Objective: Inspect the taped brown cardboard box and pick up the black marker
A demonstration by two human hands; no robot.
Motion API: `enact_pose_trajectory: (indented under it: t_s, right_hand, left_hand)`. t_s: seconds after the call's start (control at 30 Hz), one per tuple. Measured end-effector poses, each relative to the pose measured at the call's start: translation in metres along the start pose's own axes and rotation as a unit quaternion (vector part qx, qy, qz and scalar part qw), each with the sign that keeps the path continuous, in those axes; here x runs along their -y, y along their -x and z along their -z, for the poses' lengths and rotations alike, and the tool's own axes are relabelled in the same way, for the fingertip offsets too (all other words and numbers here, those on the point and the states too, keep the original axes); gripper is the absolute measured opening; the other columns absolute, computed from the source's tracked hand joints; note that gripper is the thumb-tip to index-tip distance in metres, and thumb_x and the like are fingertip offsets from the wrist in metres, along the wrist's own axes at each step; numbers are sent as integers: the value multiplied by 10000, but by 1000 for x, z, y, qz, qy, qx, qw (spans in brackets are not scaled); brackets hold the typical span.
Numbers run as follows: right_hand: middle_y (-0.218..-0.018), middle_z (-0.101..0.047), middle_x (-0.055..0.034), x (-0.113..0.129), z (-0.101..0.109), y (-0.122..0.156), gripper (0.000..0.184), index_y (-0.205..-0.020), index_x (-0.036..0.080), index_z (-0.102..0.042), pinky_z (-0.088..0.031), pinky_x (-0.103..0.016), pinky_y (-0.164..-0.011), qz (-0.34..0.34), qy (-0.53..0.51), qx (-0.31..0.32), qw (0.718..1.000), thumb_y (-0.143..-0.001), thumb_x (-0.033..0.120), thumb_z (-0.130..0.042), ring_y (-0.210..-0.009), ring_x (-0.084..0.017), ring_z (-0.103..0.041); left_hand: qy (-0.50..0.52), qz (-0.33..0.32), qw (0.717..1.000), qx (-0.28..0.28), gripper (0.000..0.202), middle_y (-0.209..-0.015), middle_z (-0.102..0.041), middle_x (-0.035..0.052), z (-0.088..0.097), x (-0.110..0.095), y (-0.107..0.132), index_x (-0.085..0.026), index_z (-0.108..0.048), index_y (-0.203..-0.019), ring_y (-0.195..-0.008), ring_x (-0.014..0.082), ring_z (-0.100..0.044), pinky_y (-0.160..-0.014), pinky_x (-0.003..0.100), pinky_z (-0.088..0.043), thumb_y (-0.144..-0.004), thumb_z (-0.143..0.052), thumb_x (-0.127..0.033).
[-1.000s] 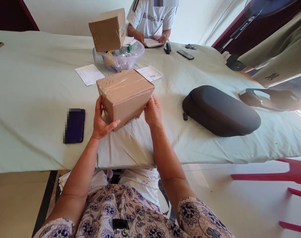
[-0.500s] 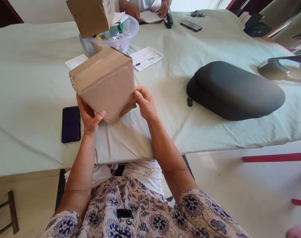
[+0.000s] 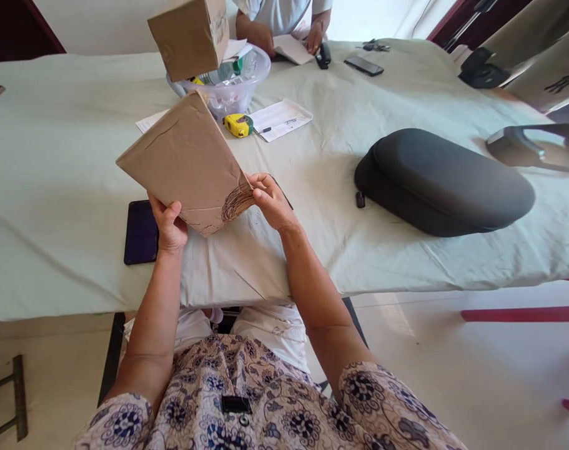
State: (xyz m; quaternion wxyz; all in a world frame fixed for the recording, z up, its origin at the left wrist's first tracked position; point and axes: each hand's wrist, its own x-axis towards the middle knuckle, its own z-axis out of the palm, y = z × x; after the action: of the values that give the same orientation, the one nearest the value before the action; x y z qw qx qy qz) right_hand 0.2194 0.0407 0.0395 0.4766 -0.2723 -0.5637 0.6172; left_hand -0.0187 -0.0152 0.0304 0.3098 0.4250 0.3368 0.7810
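Both my hands hold a brown cardboard box (image 3: 185,162) tilted up above the near edge of the cloth-covered table (image 3: 54,175). Its underside faces me, with a dark scribble near the lower right corner. My left hand (image 3: 169,225) grips the box's lower left edge, thumb on the face. At the lower right corner my right hand (image 3: 272,200) pinches the box with curled fingers.
A dark phone (image 3: 141,231) lies left of my left hand. A large black case (image 3: 443,181) sits at right. Beyond the box are a yellow tape measure (image 3: 238,125), papers (image 3: 282,117), a plastic bowl (image 3: 232,94) with a second box (image 3: 190,34), and a seated person's hands (image 3: 284,37).
The box has been lifted off the table and tipped up toward me, so its underside now shows. The tape measure behind it has come into view.
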Motion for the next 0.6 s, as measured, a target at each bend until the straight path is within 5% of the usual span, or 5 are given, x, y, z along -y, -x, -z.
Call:
enact_pose_trajectory:
  t_s: [0.2, 0.33, 0.5, 0.6]
  right_hand:
    - [-1507, -619, -108, -6, 3, -1, 866, -1388, 314, -519, -526, -544, -1121, 27, 75, 34, 996, -716, 824, -718, -1379, -308, -605]
    - [-1640, -453, -136, -16, 1, -4, 1006, -1523, 311, -433, -564, -536, -1084, 78, 177, -15, 981, -715, 855, -688, -1457, -340, -520]
    - [-1634, -415, -148, -23, -14, 2, 984, -1552, 338, -404, -588, -519, -1037, 142, 342, -108, 923, -748, 829, -688, -1502, -352, -442]
    - [-1599, -435, -160, -25, -24, 6, 1004, -1571, 331, -375, -539, -578, -1095, 176, 406, -137, 886, -756, 839, -668, -1499, -363, -429]
  left_hand:
    - [7, 35, 999, 6, 658, -1409, -661, 32, -7, -3, 1, -338, -646, -1291, -1382, 276, -582, -1162, 418, -493, -734, -791, -657]
    - [-82, 60, 995, -4, 733, -1520, -585, 72, -7, 4, 3, -331, -558, -1419, -1463, 265, -525, -1214, 415, -447, -818, -706, -723]
    - [-190, 111, 975, -30, 1148, -1341, -657, 125, -4, 21, 11, -373, -215, -1638, -1229, 300, -693, -1083, 493, -550, -721, -805, -730]
    - [-161, 92, 983, 12, 1293, -1429, -597, 133, -9, 27, 16, -430, 7, -1659, -1320, 304, -649, -1135, 518, -509, -702, -799, -757]
